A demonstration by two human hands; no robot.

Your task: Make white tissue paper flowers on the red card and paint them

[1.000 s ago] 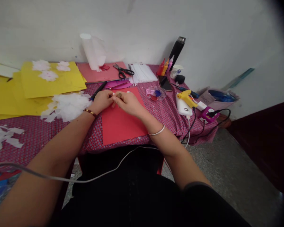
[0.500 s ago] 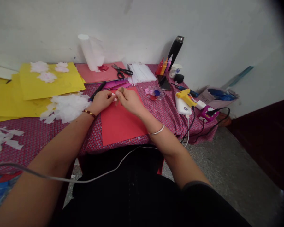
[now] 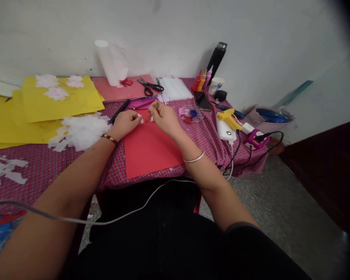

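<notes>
My left hand point(image 3: 126, 123) is closed in a pinch on a small pale pink-and-white paper piece point(image 3: 140, 119) above the red sheet point(image 3: 154, 151). Across from it, my right hand point(image 3: 165, 119) pinches a thin stick, its dark end point(image 3: 148, 119) pointing down toward the sheet; its exact kind is too small to make out. A second pale bit shows by the right fingertips. To the right lies a flower-shaped paint palette point(image 3: 191, 113) with pink, blue and red paint. Left of my left hand sits a heap of white paper pieces point(image 3: 81, 132).
Yellow sheets point(image 3: 70, 102) bear pale pink paper flowers point(image 3: 56, 93). Behind are a white roll point(image 3: 107, 64), black-handled scissors point(image 3: 150, 86), white sticks point(image 3: 175, 89) and paint bottles point(image 3: 202, 81). At right, a yellow glue gun point(image 3: 230, 119) rests on a power bank point(image 3: 225, 131); cables trail nearby.
My right hand has drawn a little up and to the right, opening a gap from my left hand. The left hand has barely moved and keeps its paper piece.
</notes>
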